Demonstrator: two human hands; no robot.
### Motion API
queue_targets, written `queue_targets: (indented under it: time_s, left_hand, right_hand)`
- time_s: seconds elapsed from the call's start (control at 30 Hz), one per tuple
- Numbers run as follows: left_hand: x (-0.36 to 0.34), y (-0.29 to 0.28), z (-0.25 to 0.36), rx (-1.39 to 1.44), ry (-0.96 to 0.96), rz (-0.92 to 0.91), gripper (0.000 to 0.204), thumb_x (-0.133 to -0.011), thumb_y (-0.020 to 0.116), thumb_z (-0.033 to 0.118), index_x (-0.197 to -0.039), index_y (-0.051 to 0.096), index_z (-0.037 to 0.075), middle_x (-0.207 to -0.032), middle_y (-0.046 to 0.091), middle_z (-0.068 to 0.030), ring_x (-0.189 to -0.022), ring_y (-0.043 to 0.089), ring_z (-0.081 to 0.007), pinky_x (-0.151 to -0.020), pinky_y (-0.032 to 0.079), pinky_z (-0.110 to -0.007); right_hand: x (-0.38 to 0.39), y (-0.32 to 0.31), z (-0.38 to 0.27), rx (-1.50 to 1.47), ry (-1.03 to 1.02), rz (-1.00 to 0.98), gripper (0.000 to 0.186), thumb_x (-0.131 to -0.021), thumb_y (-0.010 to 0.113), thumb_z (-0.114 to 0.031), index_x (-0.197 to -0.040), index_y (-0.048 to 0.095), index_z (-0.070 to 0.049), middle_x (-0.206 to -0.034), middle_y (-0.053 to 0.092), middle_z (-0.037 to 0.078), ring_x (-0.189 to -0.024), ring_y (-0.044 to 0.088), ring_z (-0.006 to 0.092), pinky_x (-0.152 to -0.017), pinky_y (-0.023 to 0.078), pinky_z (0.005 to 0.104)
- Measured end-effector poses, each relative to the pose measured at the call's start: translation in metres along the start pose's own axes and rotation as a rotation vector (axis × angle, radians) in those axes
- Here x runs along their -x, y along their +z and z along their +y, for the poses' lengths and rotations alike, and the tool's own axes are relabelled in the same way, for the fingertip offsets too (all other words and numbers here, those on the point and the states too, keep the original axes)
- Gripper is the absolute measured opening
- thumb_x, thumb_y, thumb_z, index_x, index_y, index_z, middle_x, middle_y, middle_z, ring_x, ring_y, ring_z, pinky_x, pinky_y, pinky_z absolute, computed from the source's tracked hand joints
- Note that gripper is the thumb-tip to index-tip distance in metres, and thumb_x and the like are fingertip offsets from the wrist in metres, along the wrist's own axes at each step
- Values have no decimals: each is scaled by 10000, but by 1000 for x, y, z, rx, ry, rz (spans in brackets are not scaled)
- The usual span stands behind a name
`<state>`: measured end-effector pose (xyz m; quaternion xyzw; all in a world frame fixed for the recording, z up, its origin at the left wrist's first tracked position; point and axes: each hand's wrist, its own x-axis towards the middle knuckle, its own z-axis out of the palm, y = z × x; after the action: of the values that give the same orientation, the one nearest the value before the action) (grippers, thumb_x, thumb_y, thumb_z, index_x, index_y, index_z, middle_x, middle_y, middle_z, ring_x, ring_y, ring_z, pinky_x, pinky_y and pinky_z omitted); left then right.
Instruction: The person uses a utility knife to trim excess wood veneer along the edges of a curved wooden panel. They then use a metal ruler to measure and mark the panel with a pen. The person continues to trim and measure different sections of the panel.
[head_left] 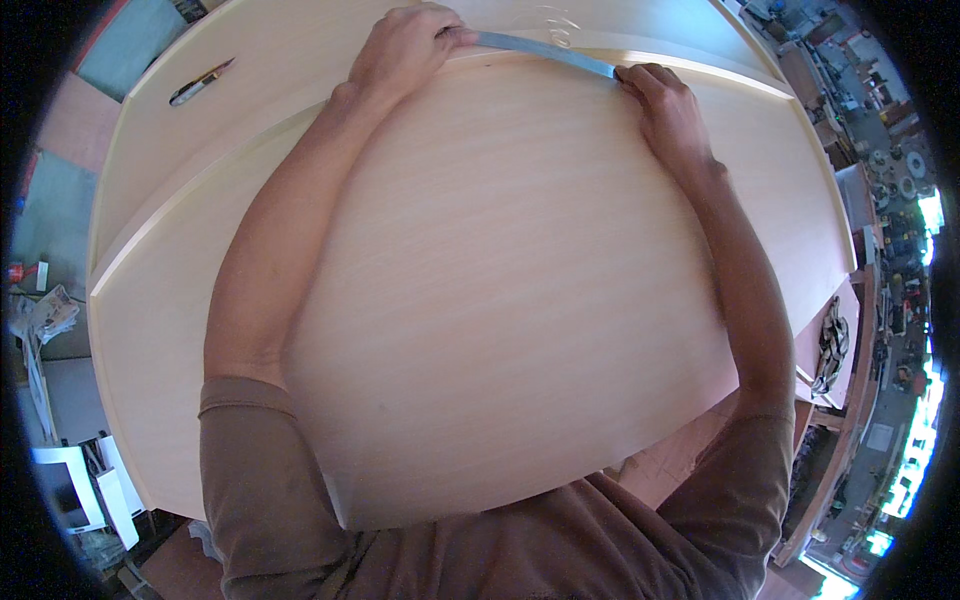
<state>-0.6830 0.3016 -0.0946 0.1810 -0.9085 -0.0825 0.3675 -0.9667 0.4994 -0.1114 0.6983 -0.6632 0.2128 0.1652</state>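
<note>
Both my arms reach over a large pale wooden panel to its far side. Between my hands runs a long, flat, blue-grey metal blade, gripped at its two ends. My left hand is closed on the left end, and my right hand on the right end. The blade lies along a raised pale wooden strip that crosses the panel; whether its edge touches the strip I cannot tell. Thin curled shavings lie just beyond the blade.
A slim pointed tool, perhaps a craft knife, lies on the panel beyond the strip at far left. Shelves crowded with small parts stand at right. Dark patterned cloth lies at right. Papers and a white-framed object are at left.
</note>
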Motion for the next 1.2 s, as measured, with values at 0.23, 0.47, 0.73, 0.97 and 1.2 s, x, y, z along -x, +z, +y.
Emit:
queue_targets:
  time_s: [0.23,0.47,0.73,0.97,1.2]
  left_hand:
    - [2,0,0,33,-43,32,147,-935,689,155,-920,736,17,-970,733,-196,-939,699,-390,-848,546,-467]
    - [-1,10,-18,45,-167,-33,284,-954,729,330,-980,752,48,-941,727,-163,-884,652,-365,-860,525,-459]
    - [-7,24,-14,-35,25,-76,258,-963,700,327,-1041,786,97,-1022,751,-127,-995,656,-347,-911,517,-466]
    - [-39,49,21,-5,-80,-158,323,-952,710,367,-1072,783,76,-1060,762,-145,-1006,694,-363,-910,525,-451]
    - [-40,53,33,-7,-100,-151,191,-968,688,262,-1042,779,111,-954,763,-129,-903,705,-352,-820,547,-462]
  right_hand:
    - [-12,10,9,-40,10,31,349,-896,540,44,-1196,693,-49,-1202,687,193,-1152,640,414,-988,543,505]
    - [-12,10,2,-63,20,79,320,-906,558,39,-1175,706,-51,-1160,703,175,-1113,659,402,-965,554,497]
    - [31,-24,-4,-59,57,-1,239,-957,613,-50,-1176,709,-43,-1124,703,178,-1108,653,391,-953,559,490]
    - [42,-35,37,-52,71,-10,250,-952,607,-41,-1181,707,-42,-1122,700,180,-1122,648,383,-957,558,490]
    - [44,-30,59,-63,-15,28,210,-956,601,-40,-1137,708,-42,-1099,703,171,-1092,662,375,-939,565,482]
